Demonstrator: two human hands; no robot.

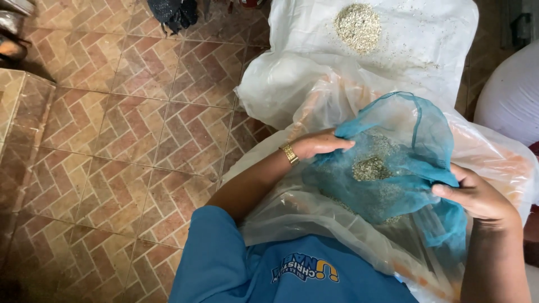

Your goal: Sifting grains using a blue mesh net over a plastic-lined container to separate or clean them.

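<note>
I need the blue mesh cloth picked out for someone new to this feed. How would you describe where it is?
Start at the big clear plastic bag spread over the tiled floor. On it lies the blue mesh cloth, gripped between the left hand and right hand. It is the only blue netting, with pale grains in its hollow, unlike the white sheet beyond.

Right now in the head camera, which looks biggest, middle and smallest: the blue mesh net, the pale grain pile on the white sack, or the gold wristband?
1. Blue mesh net, gripped by both hands, looks largest, though it is nearest the camera.
2. Pale grain pile on the white sack.
3. Gold wristband, smallest.
</note>
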